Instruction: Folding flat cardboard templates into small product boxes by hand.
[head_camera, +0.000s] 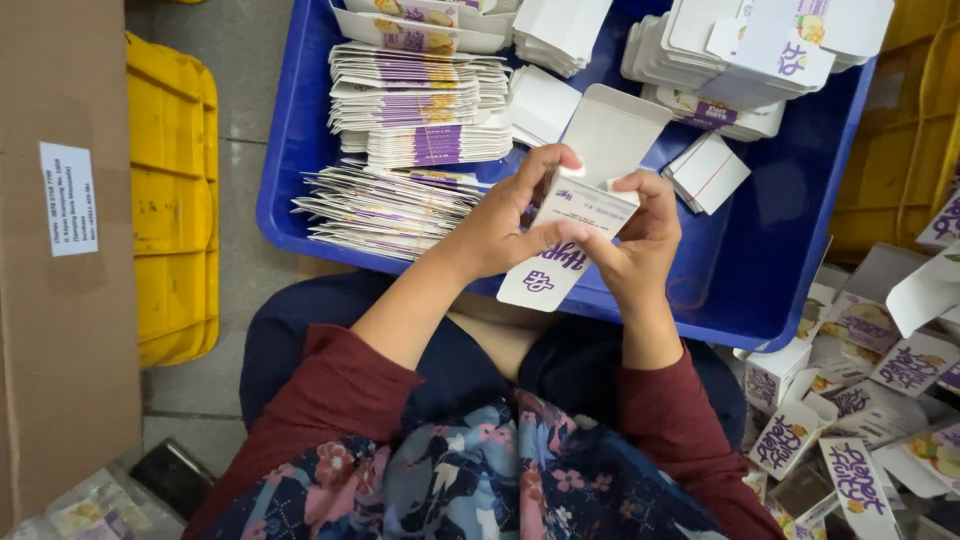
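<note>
Both my hands hold one small white carton with purple print (575, 215) above the near edge of a blue plastic crate (760, 270). My left hand (505, 225) grips its left side, thumb across the front. My right hand (640, 240) pinches its right end, fingers curled by the open top flap. The carton is partly folded into shape, with its lid flap standing up behind. Inside the crate lie stacks of flat unfolded cartons (410, 130), white with purple bands.
A pile of folded cartons (870, 400) lies at my right. A yellow crate (175, 200) and a brown cardboard box (60, 250) stand at my left on the concrete floor. More flat carton stacks (740, 60) fill the crate's far right.
</note>
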